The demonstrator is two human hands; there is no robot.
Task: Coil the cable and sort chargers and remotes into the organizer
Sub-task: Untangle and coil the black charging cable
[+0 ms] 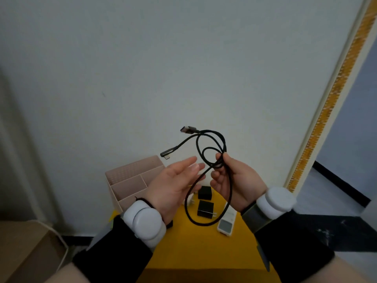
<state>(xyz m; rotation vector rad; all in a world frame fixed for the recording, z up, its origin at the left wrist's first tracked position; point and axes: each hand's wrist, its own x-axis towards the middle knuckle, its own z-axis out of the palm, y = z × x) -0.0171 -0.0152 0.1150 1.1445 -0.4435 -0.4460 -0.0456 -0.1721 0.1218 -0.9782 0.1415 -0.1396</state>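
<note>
Black braided USB cable (212, 152) hung in loose loops, pinched in right hand (230, 180); left hand (175, 184) flat open, palm up, its fingertips just beside the loop.

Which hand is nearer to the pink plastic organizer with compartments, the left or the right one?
Left. The left hand is open, right beside the pink plastic organizer. The right hand is farther away, holding the black cable.

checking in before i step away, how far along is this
Early. Done: nothing sorted; the organizer looks empty. In hand: the right hand pinches the cable in loose loops, the left hand open beside it. Left: finish coiling, then move the two black chargers and the white remote off the yellow table.
</note>
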